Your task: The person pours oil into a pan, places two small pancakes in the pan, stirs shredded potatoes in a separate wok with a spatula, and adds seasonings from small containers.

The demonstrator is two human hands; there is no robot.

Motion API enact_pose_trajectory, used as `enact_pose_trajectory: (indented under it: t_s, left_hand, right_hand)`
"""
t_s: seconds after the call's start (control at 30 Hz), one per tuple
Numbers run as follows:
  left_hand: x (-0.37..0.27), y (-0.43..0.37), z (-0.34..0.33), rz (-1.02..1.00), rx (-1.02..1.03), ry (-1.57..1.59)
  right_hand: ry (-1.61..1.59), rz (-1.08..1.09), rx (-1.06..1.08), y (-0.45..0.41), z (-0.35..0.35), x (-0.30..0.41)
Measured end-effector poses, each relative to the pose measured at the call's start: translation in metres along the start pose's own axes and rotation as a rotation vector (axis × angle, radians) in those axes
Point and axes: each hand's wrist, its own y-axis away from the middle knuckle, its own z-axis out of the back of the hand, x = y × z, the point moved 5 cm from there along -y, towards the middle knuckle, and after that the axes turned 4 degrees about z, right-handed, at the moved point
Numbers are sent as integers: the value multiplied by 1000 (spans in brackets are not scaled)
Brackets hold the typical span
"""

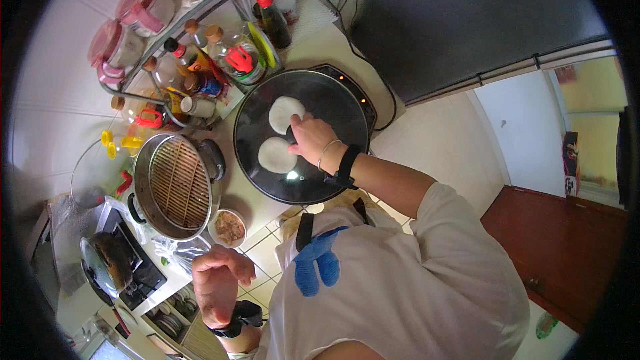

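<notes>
A round black electric griddle or pan (pixel 330 180) sits on a cooktop base with lit orange lights, seemingly under a clear glass lid. Two flat white dough rounds (pixel 286 110) (pixel 277 156) lie in it, side by side. My right hand (pixel 312 140) is above them, its thumb and fingers closed around a black knob, apparently the lid's; the palm hides part of it. Low on the left, my left hand (pixel 220 280) is held in the air, palm up with bent fingers and nothing in it. Just beyond its fingers stands a white bowl of meat filling (pixel 230 228).
Left of the griddle stands a steel steamer pot (pixel 181 185) with a slatted rack. Behind are a wire rack (pixel 165 35) of bottles and jars, and sauce bottles (pixel 274 20) with red caps. A power cord (pixel 380 77) runs past the griddle. A lidded wok (pixel 107 262) is on the stove.
</notes>
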Motion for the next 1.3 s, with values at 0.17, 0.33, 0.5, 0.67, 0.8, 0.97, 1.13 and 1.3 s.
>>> enact_pose_trajectory:
  t_s: [0.17,0.33,0.5,0.67,0.8,0.97,1.13,1.3]
  left_hand:
    - [9,-11,-3,46,-93,-67]
    - [18,-5,13,191,-205,-168]
    - [44,30,41,501,-333,-358]
    - [91,92,77,621,-207,-435]
    - [141,214,121,718,-237,-494]
    - [195,394,132,742,-353,-256]
    - [202,547,148,608,-703,11]
    - [171,638,151,490,-996,130]
  right_hand:
    - [-143,76,-26,43,31,-10]
    - [-379,210,601,110,-6,-43]
    - [-328,311,846,183,-110,-73]
    - [-453,145,1135,217,-180,-56]
    - [-444,189,1146,210,-145,23]
    - [-406,299,1335,234,-232,88]
    - [-24,634,1339,223,-300,226]
    - [25,779,1320,221,-356,394]
